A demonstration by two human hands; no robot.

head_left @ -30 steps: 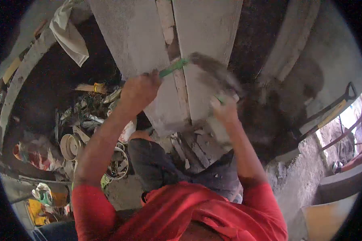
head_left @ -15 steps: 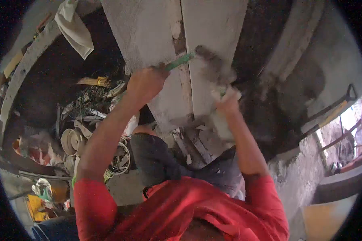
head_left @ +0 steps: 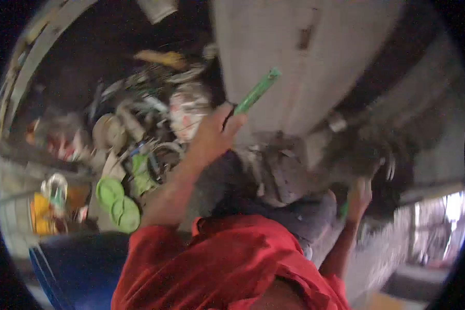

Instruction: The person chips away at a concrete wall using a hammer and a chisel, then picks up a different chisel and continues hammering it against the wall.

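Note:
My left hand (head_left: 217, 126) is closed around a green tool handle (head_left: 258, 92) that points up and to the right, in front of a long grey slab (head_left: 279, 57). Lower and to the right, my right hand (head_left: 361, 194) has its fingers closed near a dark, blurred area. Some green shows beside that hand, but motion smears whatever it holds.
Green sandals (head_left: 118, 205) lie at the lower left, near a round beige object (head_left: 109, 132) and tangled scrap. A blue surface (head_left: 88, 268) is at the bottom left. A yellow glove-like item (head_left: 173, 60) lies at the upper left.
The view has swung to the left. My right hand has moved down and to the right, away from the slab and the green tool, and my hands are farther apart.

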